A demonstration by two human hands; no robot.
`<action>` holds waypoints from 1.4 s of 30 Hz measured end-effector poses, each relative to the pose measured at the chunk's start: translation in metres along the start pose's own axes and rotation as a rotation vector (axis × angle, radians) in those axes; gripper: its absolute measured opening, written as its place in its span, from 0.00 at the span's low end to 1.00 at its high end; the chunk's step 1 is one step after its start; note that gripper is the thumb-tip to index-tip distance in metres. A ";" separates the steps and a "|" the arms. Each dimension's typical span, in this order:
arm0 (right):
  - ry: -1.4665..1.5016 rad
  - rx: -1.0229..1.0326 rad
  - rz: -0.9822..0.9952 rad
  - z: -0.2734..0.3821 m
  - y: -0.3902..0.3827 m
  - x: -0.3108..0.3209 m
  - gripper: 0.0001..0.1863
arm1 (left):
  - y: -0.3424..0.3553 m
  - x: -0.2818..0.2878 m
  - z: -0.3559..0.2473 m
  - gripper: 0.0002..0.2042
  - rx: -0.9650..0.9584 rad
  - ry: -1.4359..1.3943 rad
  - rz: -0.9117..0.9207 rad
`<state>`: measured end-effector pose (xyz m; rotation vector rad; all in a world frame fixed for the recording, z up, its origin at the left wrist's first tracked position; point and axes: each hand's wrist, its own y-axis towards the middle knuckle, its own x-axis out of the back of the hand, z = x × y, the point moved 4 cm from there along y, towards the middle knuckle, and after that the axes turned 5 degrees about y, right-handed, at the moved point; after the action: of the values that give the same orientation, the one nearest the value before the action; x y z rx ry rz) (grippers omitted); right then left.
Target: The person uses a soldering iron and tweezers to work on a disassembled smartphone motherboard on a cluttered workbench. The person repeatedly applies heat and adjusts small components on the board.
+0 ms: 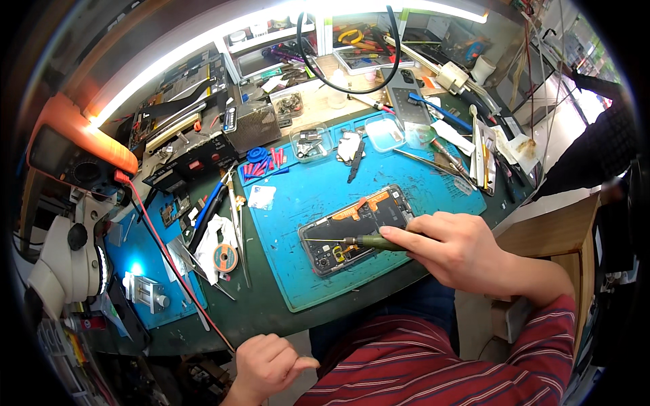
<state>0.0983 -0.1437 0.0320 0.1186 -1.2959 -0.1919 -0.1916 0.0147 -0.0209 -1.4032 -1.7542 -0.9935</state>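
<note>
My right hand (452, 247) is closed round the green handle of a screwdriver (376, 241). Its thin shaft points left across an opened smartphone (362, 227), the tip over the phone's left part. Black inner covers, orange flex pieces and a camera module show inside the phone. It lies slanted on a blue work mat (284, 264). In front of the bench edge my left hand (269, 367) has its fingers curled in and its thumb sticking out; nothing shows in it. A red cable (169, 254) runs down close to that hand.
A clear box of small parts (311, 142) and a shallow clear tray (384, 132) stand behind the phone. Left are a solder spool (225, 258), tweezers, an orange multimeter (74, 149) and a white microscope (64, 257). Tools crowd the right back; a black cable loop (349, 88) hangs above.
</note>
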 end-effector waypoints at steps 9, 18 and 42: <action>-0.047 0.005 0.057 -0.001 0.007 -0.008 0.34 | 0.006 0.021 0.011 0.12 0.150 0.018 -0.302; -0.047 0.013 0.109 0.006 0.001 -0.003 0.35 | 0.044 0.016 0.021 0.14 0.133 0.035 -0.320; -0.090 -0.043 0.143 0.026 -0.010 -0.005 0.33 | 0.072 0.006 0.019 0.12 0.160 0.091 -0.267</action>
<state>0.0715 -0.1518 0.0328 -0.0196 -1.3834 -0.1035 -0.1228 0.0433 -0.0142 -1.0277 -1.9405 -1.0118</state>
